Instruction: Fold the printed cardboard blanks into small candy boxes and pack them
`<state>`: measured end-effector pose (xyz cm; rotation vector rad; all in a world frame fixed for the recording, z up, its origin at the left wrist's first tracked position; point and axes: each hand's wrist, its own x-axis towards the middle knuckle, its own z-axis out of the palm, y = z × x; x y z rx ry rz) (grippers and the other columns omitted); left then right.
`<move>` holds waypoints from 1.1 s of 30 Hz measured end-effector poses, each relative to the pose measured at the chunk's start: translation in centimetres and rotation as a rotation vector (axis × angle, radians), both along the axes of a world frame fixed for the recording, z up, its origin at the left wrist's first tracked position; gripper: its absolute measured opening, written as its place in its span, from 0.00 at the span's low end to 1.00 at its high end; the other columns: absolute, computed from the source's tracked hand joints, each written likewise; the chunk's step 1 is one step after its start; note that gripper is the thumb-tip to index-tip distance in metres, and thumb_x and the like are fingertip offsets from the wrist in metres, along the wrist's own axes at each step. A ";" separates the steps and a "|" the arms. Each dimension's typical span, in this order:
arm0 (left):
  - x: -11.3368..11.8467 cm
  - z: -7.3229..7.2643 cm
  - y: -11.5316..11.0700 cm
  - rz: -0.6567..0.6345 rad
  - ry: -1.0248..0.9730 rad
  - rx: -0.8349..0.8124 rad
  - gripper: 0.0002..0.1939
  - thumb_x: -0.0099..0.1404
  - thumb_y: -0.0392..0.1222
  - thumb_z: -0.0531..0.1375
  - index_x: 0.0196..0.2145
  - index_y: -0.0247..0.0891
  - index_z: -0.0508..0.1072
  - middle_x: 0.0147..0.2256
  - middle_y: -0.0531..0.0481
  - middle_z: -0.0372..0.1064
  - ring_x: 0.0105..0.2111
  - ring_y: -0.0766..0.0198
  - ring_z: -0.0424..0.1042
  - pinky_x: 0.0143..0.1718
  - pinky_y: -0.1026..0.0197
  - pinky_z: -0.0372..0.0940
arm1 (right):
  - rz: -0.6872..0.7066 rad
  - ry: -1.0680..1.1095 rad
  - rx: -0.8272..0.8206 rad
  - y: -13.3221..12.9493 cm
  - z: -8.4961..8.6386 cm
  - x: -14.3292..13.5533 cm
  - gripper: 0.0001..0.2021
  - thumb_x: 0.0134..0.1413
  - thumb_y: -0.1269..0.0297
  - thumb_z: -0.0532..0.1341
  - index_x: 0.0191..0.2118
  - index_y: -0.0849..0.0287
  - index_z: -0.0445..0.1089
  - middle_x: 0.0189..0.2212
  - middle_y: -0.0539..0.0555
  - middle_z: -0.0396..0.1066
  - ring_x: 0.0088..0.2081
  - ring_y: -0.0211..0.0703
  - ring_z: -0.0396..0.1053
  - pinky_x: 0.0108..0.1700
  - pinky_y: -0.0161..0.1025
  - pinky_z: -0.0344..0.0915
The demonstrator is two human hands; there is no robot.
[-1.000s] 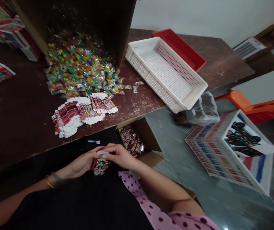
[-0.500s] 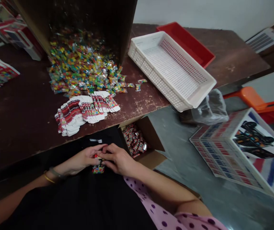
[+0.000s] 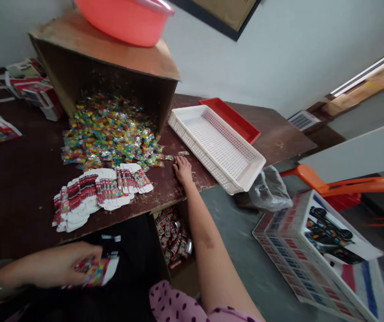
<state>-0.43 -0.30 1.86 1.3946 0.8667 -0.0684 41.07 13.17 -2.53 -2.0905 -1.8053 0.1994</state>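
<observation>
Low at the left, my left hand (image 3: 56,266) is closed around a small printed candy box (image 3: 95,270), its white flap standing out past the fingers. My right hand (image 3: 182,170) is stretched out palm down on the brown table, fingers slightly apart. Its fingertips touch the spot where small wrapped candy packets (image 3: 184,153) lie loose; one packet is partly hidden under them. Left of that hand, a big heap of clear candy packets (image 3: 114,138) spills from a cardboard carton (image 3: 53,67) lying on its side. Flat printed candy boxes (image 3: 101,192) lie fanned in rows near the table edge.
An open carton (image 3: 183,279) of filled candy boxes (image 3: 173,237) stands below the table edge, under my right arm. A white perforated tray (image 3: 205,154) overlaps a red tray (image 3: 235,120). A pink basin (image 3: 125,22) sits on the carton. An orange chair (image 3: 313,179) and white basket (image 3: 289,250) stand right.
My hands have parted. The right has let go of the candy box and reached forward to the loose packets; the left has moved left with a candy box. The view has tilted up.
</observation>
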 end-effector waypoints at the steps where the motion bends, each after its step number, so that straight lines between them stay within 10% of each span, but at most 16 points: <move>1: 0.3 -0.4 0.2 0.072 -0.033 -0.076 0.14 0.52 0.49 0.68 0.37 0.44 0.78 0.31 0.51 0.75 0.29 0.56 0.73 0.28 0.62 0.67 | 0.011 -0.009 0.000 -0.8 -0.4 -0.5 0.23 0.63 0.63 0.55 0.61 0.66 0.62 0.62 0.67 0.59 0.65 0.58 0.50 0.63 0.57 0.47; 6: 3.5 -1.7 1.5 0.474 -0.162 -0.227 0.31 0.60 0.55 0.63 0.58 0.46 0.61 0.38 0.46 0.72 0.30 0.58 0.73 0.17 0.66 0.63 | 0.204 -0.010 0.038 -10.7 -3.4 -6.1 0.39 0.55 0.46 0.61 0.66 0.66 0.54 0.62 0.70 0.56 0.64 0.62 0.50 0.64 0.62 0.43; 11: 6.4 -1.7 1.6 0.524 -0.324 -0.327 0.24 0.62 0.48 0.63 0.54 0.40 0.66 0.43 0.43 0.72 0.36 0.57 0.73 0.30 0.60 0.71 | 0.229 0.486 0.042 -18.0 -2.2 -11.5 0.15 0.66 0.63 0.51 0.54 0.58 0.67 0.45 0.60 0.73 0.48 0.48 0.69 0.52 0.46 0.63; 16: 7.8 -1.7 1.0 0.412 -0.306 -0.265 0.22 0.59 0.44 0.66 0.50 0.38 0.70 0.46 0.41 0.72 0.42 0.53 0.74 0.34 0.57 0.73 | 0.154 0.836 0.152 -15.9 3.1 -13.7 0.08 0.64 0.60 0.57 0.43 0.56 0.70 0.39 0.55 0.73 0.43 0.43 0.70 0.47 0.39 0.66; 21: 7.6 -1.2 0.4 0.416 -0.294 -0.138 0.18 0.59 0.45 0.65 0.45 0.35 0.71 0.33 0.48 0.71 0.31 0.60 0.71 0.25 0.62 0.70 | 0.500 0.568 0.094 -13.5 5.8 -14.4 0.07 0.61 0.61 0.61 0.37 0.55 0.75 0.45 0.54 0.70 0.51 0.46 0.62 0.56 0.47 0.55; 24: 7.1 -0.8 0.3 0.430 -0.276 -0.095 0.21 0.58 0.51 0.65 0.44 0.35 0.72 0.30 0.50 0.70 0.30 0.59 0.70 0.21 0.64 0.66 | 0.603 0.531 -0.030 -14.1 5.5 -15.3 0.10 0.64 0.59 0.58 0.40 0.53 0.76 0.51 0.54 0.67 0.54 0.48 0.59 0.59 0.50 0.52; 28: 6.4 -0.6 0.7 0.530 -0.345 -0.250 0.31 0.66 0.64 0.51 0.46 0.33 0.74 0.33 0.42 0.74 0.31 0.54 0.72 0.21 0.61 0.65 | 0.270 1.086 -0.116 -14.9 3.5 -16.6 0.16 0.63 0.53 0.55 0.50 0.54 0.71 0.47 0.56 0.67 0.39 0.41 0.67 0.41 0.41 0.67; 33: 6.0 -1.0 1.4 0.521 -0.273 -0.179 0.20 0.61 0.52 0.61 0.45 0.35 0.77 0.33 0.44 0.76 0.33 0.55 0.72 0.24 0.63 0.65 | 0.222 1.488 -0.469 -14.6 2.1 -17.2 0.21 0.48 0.54 0.67 0.47 0.57 0.71 0.35 0.51 0.70 0.28 0.34 0.65 0.30 0.33 0.67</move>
